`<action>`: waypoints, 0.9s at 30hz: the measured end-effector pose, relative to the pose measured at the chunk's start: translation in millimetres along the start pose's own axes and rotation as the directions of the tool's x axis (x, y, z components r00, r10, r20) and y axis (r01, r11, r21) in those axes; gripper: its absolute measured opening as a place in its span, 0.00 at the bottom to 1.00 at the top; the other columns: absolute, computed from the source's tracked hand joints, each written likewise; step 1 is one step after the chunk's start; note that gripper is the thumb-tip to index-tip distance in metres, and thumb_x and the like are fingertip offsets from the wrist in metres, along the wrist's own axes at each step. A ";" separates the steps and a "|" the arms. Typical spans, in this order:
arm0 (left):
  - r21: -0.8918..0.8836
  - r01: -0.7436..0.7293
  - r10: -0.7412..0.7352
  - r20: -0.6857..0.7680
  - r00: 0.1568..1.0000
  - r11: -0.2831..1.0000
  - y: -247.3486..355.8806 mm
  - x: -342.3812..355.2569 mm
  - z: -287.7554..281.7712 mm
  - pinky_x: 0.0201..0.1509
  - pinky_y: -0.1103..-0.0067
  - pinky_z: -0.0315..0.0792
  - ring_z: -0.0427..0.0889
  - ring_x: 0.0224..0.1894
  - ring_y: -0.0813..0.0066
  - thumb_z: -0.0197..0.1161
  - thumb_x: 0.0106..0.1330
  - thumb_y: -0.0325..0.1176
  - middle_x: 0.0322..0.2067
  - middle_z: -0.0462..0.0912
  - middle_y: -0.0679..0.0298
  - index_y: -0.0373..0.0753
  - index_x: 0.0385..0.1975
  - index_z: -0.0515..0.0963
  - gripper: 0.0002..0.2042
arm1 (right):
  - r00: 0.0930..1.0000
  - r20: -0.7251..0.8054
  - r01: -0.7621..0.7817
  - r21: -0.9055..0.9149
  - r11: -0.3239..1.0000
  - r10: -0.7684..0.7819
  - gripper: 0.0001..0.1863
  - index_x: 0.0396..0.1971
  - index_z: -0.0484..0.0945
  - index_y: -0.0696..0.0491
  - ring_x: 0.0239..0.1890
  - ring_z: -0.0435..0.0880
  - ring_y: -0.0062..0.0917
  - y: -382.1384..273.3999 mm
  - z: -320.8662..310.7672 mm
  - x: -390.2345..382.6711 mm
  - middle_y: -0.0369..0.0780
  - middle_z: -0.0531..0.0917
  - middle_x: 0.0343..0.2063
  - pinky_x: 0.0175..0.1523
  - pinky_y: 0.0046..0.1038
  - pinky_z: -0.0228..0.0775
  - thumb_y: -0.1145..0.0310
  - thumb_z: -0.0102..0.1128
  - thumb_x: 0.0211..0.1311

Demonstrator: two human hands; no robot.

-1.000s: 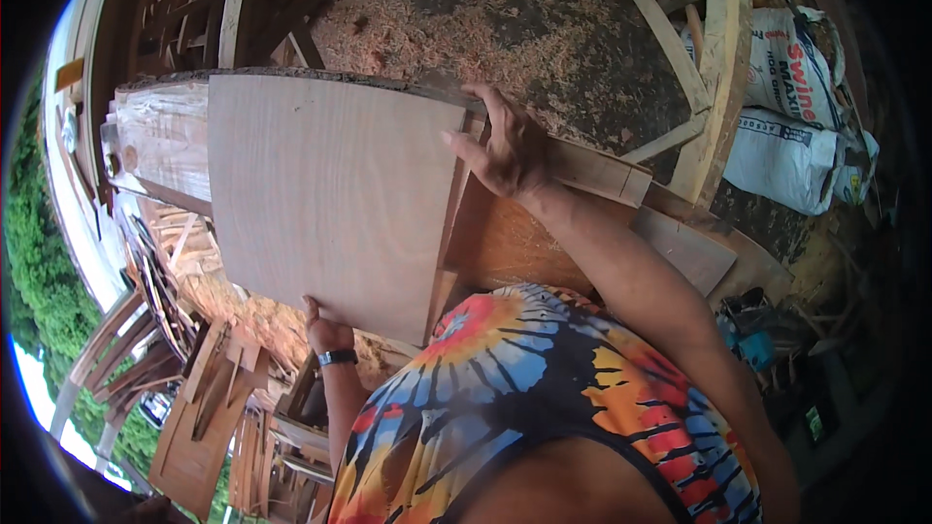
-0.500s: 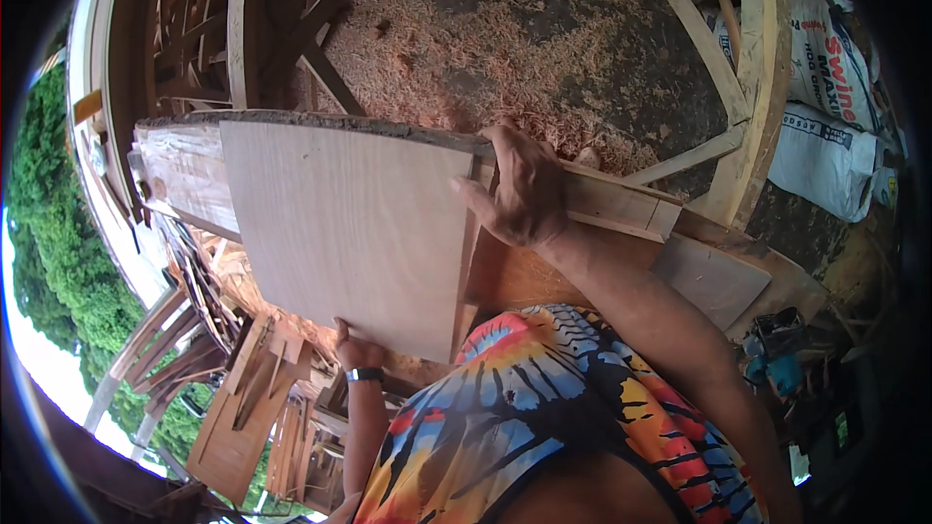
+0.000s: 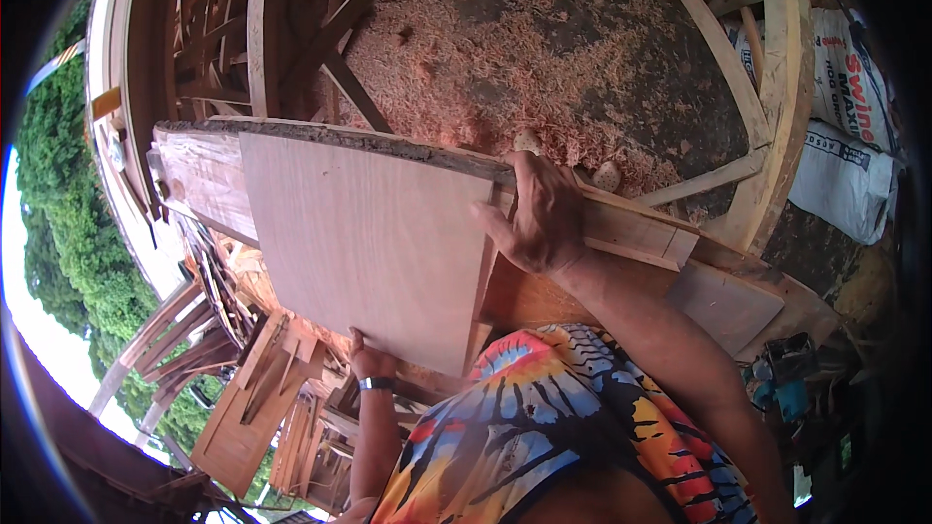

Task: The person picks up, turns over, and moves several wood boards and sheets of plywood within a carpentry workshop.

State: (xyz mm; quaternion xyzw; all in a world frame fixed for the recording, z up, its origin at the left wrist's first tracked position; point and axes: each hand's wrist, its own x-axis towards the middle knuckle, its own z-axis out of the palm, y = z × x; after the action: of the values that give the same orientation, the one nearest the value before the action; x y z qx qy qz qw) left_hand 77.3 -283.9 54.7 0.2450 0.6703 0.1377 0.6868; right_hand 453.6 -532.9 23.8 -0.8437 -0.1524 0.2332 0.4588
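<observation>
A thin, pale plywood panel (image 3: 369, 243) lies across a thick wooden slab with a bark edge (image 3: 330, 136). My left hand (image 3: 372, 359), a banded watch on its wrist, grips the panel's near edge; its thumb rests on top and the fingers are hidden underneath. At the far right corner, my right hand (image 3: 544, 218) is closed over the panel, with the thumb on its face and the fingers bent toward the slab's far edge. Just right of that hand lie narrow wood strips (image 3: 631, 233).
Shavings (image 3: 485, 49) cover much of the floor beyond the slab. A wooden frame (image 3: 767, 87) stands at the far right, beside white sacks (image 3: 845, 155). A small flat board (image 3: 723, 301) lies to the right of my right forearm. Stacked timber pieces (image 3: 243, 408) fill the lower left.
The whole scene has shifted slightly right and down in the view. Both hands keep the same hold on the panel, and a pale rounded object beyond my right hand now shows more.
</observation>
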 end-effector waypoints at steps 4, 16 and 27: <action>0.023 -0.005 0.006 -0.015 1.000 1.000 0.1 -2.8 4.1 0.74 0.54 0.51 0.63 0.68 0.55 0.55 0.71 0.50 0.66 0.68 0.59 0.42 0.67 0.63 0.29 | 0.997 -0.068 0.032 -0.019 0.999 -0.033 0.23 0.36 0.70 0.54 0.39 0.80 0.43 1.5 1.7 0.3 0.47 0.78 0.33 0.47 0.45 0.67 0.53 0.66 0.49; 0.004 0.029 -0.029 -0.017 0.999 1.000 2.5 3.5 -3.9 0.73 0.49 0.51 0.60 0.70 0.52 0.49 0.74 0.51 0.69 0.64 0.58 0.43 0.68 0.62 0.28 | 0.999 -0.042 0.029 -0.021 0.999 -0.030 0.25 0.37 0.70 0.55 0.39 0.80 0.44 5.2 7.4 2.5 0.48 0.78 0.33 0.48 0.45 0.67 0.51 0.64 0.50; 0.019 -0.014 0.015 -0.053 0.998 1.000 -2.4 -6.9 16.9 0.74 0.54 0.51 0.62 0.69 0.55 0.56 0.71 0.50 0.67 0.66 0.60 0.42 0.67 0.62 0.29 | 1.000 -0.015 0.018 -0.049 0.999 -0.019 0.27 0.40 0.71 0.58 0.39 0.81 0.43 8.0 7.2 0.2 0.48 0.79 0.34 0.47 0.43 0.69 0.51 0.65 0.50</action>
State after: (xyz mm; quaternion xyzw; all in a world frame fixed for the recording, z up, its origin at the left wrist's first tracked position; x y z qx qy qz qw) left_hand 93.2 -292.1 59.0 0.2523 0.6878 0.1428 0.6655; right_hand 450.3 -532.0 13.7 -0.8551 -0.1624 0.2185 0.4413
